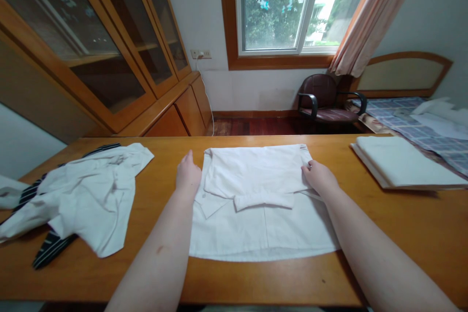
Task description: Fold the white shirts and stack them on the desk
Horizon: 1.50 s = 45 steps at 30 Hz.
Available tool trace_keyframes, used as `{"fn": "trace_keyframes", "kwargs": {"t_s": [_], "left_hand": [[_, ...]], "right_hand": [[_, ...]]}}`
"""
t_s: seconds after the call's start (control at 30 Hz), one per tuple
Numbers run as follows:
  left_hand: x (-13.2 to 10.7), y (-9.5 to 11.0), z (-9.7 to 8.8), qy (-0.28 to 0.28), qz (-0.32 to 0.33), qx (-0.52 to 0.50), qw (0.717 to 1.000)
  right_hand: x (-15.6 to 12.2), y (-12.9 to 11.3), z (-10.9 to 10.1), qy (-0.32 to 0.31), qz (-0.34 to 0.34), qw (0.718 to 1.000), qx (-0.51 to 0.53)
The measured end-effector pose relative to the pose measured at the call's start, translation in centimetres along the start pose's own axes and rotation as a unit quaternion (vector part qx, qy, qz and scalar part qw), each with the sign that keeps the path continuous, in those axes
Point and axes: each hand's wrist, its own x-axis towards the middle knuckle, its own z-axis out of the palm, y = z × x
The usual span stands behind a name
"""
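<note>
A white shirt (pixel 252 173) lies in front of me with its upper part folded down over its body. Its collar points toward me near the middle, and the lower hem (pixel 266 253) spreads closest to me. My left hand (pixel 188 176) rests at the shirt's left edge, a finger stretched forward and the thumb side by the cloth; some of its fingers are hidden. On the opposite side, my right hand (pixel 319 178) pinches the right edge of the folded part between thumb and fingers.
A crumpled white garment (pixel 91 195) lies at the left of the wooden table (pixel 226 285), with dark striped cloth (pixel 54 246) under it. Folded white cloth (pixel 405 161) is stacked at the right. Beyond stand a cabinet (pixel 146 92), an armchair (pixel 325 97) and a bed (pixel 431 117).
</note>
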Motion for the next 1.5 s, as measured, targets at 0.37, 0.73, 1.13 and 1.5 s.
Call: {"fn": "trace_keyframes", "kwargs": {"t_s": [0.37, 0.73, 1.13, 1.5], "left_hand": [[-1.6, 2.6, 1.4, -0.137, 0.213, 0.021, 0.967], [-2.1, 2.6, 1.5, -0.247, 0.179, 0.108, 0.946], [-2.0, 2.1, 2.2, -0.244, 0.179, 0.085, 0.949], [-2.0, 2.9, 2.9, -0.201, 0.107, 0.061, 0.972]], "right_hand": [[-0.1, -0.1, 0.0, -0.003, 0.002, 1.0, -0.006], [0.0, -0.1, -0.2, -0.012, 0.022, 1.0, 0.002], [-0.1, -0.1, -0.2, -0.004, 0.039, 0.999, -0.01], [-0.2, -0.6, 2.3, 0.102, -0.224, 0.965, -0.085]]}}
